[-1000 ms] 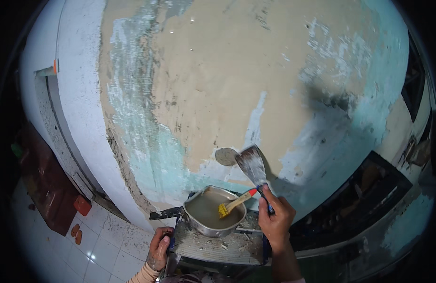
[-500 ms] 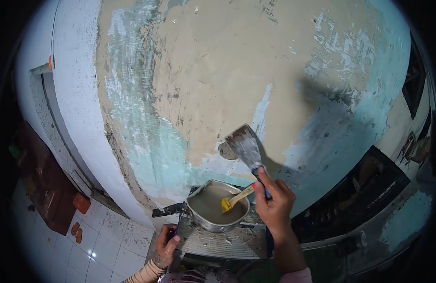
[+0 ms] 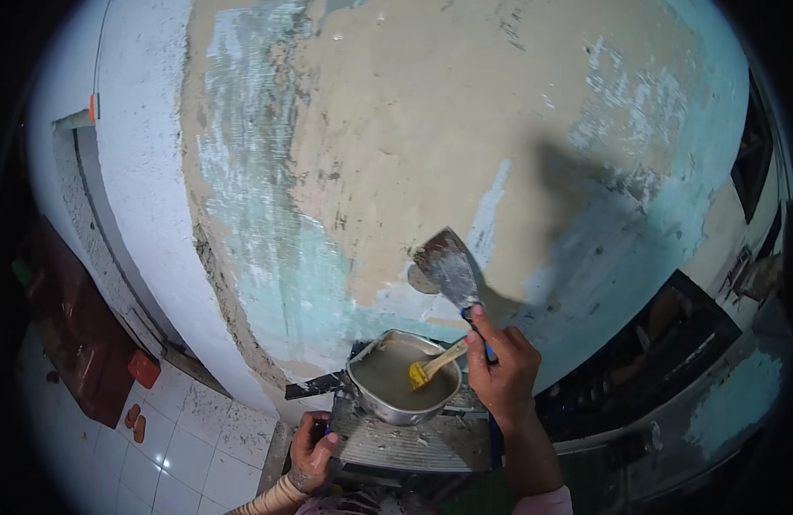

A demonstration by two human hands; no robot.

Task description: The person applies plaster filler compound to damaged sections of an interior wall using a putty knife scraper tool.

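Observation:
My right hand (image 3: 504,369) is closed round the blue-and-black handle of a wide scraper (image 3: 450,268). The scraper's metal blade, smeared with whitish residue, points up in front of the peeling wall (image 3: 396,163); whether it touches the surface I cannot tell. Below it, a metal pan (image 3: 405,418) of cloudy greyish liquid stands on a ribbed metal step (image 3: 413,445). A paintbrush (image 3: 446,355) with a yellow head and pale handle rests in the pan, its handle sloping up toward my right hand. My left hand (image 3: 312,451) curls round the step's left edge, fingers partly hidden.
Beige and turquoise patches cover the wall. A dark bar (image 3: 315,385) juts out left of the pan. At lower left, a dark red piece of furniture (image 3: 87,343) and orange sandals (image 3: 137,423) are on white floor tiles. A dark-framed opening (image 3: 645,343) lies to the right.
The view has shifted slightly, so the wall, pan and step sit a little farther right. Both hands keep their grips, and the scraper stays almost in place.

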